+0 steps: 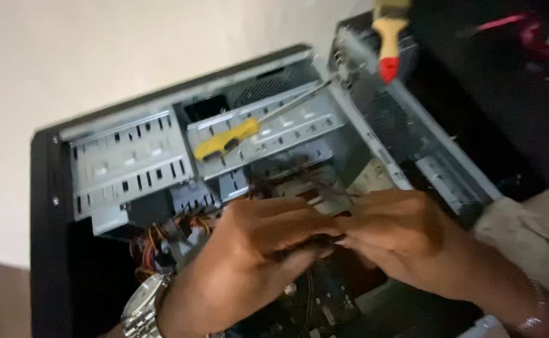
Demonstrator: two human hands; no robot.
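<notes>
A: Your left hand (268, 235) and right hand (390, 235) meet over the open computer case (55, 206). The fingers are curled together on a small dark part (302, 250); it is too blurred to name.

B: Careful. The yellow-handled screwdriver (227, 141) lies loose on the metal drive cage (130, 156) just above your hands. If you bump the cage, I think it can fall onto the board (324, 307) below.

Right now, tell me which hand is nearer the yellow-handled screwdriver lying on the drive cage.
Left. The left hand sits just below the yellow-handled screwdriver on the drive cage; the right hand is farther off, down to its right.
</notes>
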